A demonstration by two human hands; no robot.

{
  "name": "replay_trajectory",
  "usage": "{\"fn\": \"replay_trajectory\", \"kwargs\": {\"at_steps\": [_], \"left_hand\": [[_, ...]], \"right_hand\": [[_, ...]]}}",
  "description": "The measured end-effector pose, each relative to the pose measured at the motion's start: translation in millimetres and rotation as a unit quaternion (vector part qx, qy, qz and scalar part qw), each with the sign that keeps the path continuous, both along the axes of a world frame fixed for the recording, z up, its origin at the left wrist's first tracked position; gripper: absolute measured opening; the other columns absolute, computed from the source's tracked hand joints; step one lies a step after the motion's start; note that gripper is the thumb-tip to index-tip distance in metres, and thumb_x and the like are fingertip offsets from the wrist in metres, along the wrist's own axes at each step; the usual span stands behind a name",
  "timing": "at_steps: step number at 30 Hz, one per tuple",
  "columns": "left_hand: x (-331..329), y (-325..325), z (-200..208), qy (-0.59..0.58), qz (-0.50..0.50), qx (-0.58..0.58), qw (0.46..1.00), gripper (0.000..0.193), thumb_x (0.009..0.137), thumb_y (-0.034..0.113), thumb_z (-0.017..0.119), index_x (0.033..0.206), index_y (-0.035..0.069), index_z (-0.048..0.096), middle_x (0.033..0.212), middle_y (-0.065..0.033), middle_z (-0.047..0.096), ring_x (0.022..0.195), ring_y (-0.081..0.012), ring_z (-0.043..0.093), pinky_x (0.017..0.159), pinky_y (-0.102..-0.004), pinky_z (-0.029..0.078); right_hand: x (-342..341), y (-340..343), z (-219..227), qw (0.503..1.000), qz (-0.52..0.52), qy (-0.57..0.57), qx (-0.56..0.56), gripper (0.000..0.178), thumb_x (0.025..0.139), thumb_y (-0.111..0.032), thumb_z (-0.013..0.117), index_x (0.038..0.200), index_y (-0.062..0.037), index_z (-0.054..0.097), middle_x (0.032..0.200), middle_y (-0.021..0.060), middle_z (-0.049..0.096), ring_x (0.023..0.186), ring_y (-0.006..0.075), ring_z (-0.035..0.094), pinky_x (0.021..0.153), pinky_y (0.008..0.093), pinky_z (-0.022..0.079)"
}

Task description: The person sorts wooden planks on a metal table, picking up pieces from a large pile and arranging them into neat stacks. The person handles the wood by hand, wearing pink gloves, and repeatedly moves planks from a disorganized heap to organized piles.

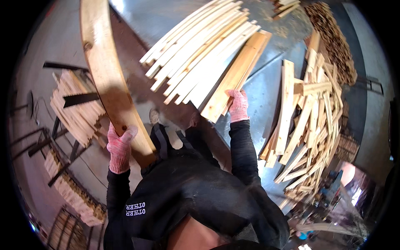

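Note:
My left hand (121, 143), in a pink-and-white knitted glove, is closed round the edge of a long, wide wooden board (106, 79). The board has dark knots and runs from near my waist up past the top of the view. My right hand (238, 105), gloved the same way, grips the near part of a shorter wooden plank (237, 75) at the edge of the metal table (266, 71). That plank seems to lie against another one beneath it. Left of it, a row of pale narrow wood strips (204, 46) lies side by side, their ends jutting over the table edge.
A jumbled heap of wood pieces (312, 129) covers the table's right side. Beyond it stands a large stack of wood (333, 41). On the left, a rack with dark metal arms (81, 99) holds boards (75, 110), with another wood stack (73, 189) below.

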State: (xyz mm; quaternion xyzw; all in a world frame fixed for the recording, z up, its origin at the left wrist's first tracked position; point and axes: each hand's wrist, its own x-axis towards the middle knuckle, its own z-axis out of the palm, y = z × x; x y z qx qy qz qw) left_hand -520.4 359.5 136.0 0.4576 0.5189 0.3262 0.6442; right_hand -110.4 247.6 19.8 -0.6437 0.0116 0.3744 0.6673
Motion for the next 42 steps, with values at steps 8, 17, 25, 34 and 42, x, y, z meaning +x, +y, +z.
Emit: {"fn": "replay_trajectory", "kwargs": {"at_steps": [8,17,25,34,42], "left_hand": [[130,-17,44,0.227,-0.481,0.377,0.758,0.053,0.079,0.015,0.067,0.131,0.01,0.057,0.118,-0.0085,0.064,0.11,-0.0246,0.063,0.095,-0.0333,0.05],[305,-140,-32,0.084,-0.574,0.682,0.445,0.032,0.084,0.018,0.059,0.113,0.005,0.067,0.142,-0.0144,0.054,0.135,-0.0338,0.047,0.117,-0.0535,0.03],[328,-151,-74,0.152,-0.553,0.678,0.46,0.008,0.079,0.027,0.063,0.08,0.019,0.066,0.144,-0.017,0.052,0.133,-0.0376,0.046,0.117,-0.0572,0.028],[315,-159,-87,0.176,-0.547,0.684,0.45,0.024,0.075,0.027,0.063,0.094,0.013,0.066,0.121,-0.0115,0.063,0.117,-0.0299,0.057,0.112,-0.0509,0.038],[173,-83,50,0.297,-0.427,0.637,0.569,0.043,0.082,0.032,0.067,0.115,0.005,0.063,0.117,-0.0147,0.063,0.114,-0.0343,0.058,0.101,-0.0436,0.045]], "right_hand": [[166,-175,126,0.943,0.195,-0.203,-0.178,0.054,0.08,-0.003,0.062,0.133,0.0039,0.054,0.11,0.0108,0.068,0.094,0.0189,0.067,0.086,0.0304,0.056],[202,-318,144,0.921,0.342,-0.143,-0.12,0.057,0.08,0.002,0.069,0.135,-0.0015,0.054,0.12,0.0069,0.068,0.102,0.0184,0.066,0.091,0.0323,0.054],[114,-323,67,0.796,0.521,-0.192,-0.24,0.039,0.095,-0.019,0.059,0.132,-0.0084,0.06,0.105,0.0157,0.072,0.094,0.0299,0.071,0.083,0.0381,0.055],[122,-334,43,0.806,0.393,-0.358,-0.261,0.042,0.101,-0.032,0.054,0.132,-0.0057,0.059,0.104,0.0166,0.073,0.098,0.033,0.068,0.086,0.0386,0.052],[143,-345,95,0.814,0.296,-0.371,-0.334,0.045,0.091,-0.041,0.068,0.104,0.0014,0.068,0.088,0.0209,0.07,0.083,0.0353,0.068,0.076,0.0417,0.052]]}}
